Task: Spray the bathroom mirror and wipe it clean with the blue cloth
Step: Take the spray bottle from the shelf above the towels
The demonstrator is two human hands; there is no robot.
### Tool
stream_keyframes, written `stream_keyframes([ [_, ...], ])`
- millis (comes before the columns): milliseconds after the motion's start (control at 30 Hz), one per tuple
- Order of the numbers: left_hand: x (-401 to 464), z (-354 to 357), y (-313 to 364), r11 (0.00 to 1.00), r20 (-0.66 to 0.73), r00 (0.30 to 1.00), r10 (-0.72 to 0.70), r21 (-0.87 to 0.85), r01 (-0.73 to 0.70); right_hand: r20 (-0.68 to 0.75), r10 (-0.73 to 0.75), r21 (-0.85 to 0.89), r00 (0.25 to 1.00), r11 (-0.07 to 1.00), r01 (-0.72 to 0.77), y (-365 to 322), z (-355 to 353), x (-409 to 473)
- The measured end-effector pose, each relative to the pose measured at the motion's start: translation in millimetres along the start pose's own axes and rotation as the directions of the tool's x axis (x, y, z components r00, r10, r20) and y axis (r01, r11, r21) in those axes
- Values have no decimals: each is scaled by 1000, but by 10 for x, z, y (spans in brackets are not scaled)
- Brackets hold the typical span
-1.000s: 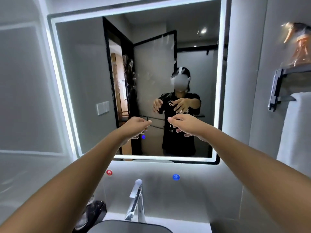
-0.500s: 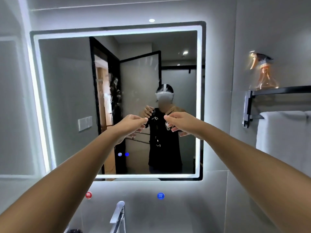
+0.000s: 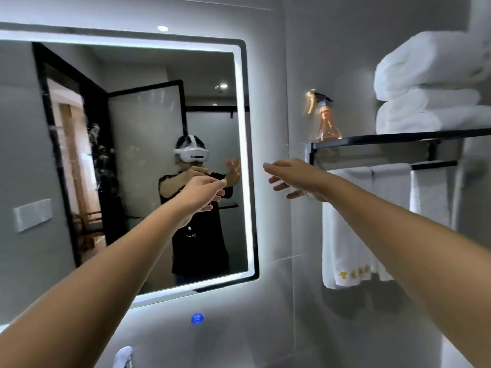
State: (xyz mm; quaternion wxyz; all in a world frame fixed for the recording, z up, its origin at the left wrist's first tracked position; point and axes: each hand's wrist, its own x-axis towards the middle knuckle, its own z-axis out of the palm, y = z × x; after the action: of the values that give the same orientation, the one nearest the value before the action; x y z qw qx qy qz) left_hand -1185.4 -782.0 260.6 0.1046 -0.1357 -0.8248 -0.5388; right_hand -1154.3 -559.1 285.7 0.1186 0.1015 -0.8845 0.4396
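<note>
The right hand (image 3: pixel 297 179) is reaching, fingers spread and empty, toward the spray bottle (image 3: pixel 325 123) on the shelf (image 3: pixel 398 138) — probably to spray the mirror (image 3: pixel 132 155) — while the left hand (image 3: pixel 202 189) is hovering, loosely curled, holding nothing.

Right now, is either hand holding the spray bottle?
No. The spray bottle stands on the shelf; the right hand and left hand hold nothing.

Rolled white towels (image 3: pixel 425 83) are lying stacked on a black wall shelf (image 3: pixel 393 139) at the right. From the rail under it, white hanging towels (image 3: pixel 353 229) are drooping against the grey tiles, with yellow marks near their lower edge that are too blurred to read. Lower down, a round blue button (image 3: pixel 197 318) is glowing on the wall, and what may be a chrome tap (image 3: pixel 123 357) is showing at the bottom edge.
</note>
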Motion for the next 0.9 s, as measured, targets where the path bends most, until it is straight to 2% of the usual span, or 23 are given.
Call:
stream_keyframes([
  [167, 80, 385, 148, 998, 103, 993, 51, -34, -48, -84, 95, 11, 992, 995, -95, 173, -358, -197],
  [433, 301, 944, 381, 989, 188, 978, 93, -128, -70, -179, 141, 45, 974, 990, -135, 431, -898, -319],
  [700, 607, 1428, 634, 984, 172, 979, 107, -157, -80, -204, 117, 20, 972, 993, -115, 690, -1505, -156],
  [900, 896, 1690, 1038, 979, 122, 980, 159, -150, -140, -227, 72, 92, 971, 994, -52, 788, -2040, 46],
])
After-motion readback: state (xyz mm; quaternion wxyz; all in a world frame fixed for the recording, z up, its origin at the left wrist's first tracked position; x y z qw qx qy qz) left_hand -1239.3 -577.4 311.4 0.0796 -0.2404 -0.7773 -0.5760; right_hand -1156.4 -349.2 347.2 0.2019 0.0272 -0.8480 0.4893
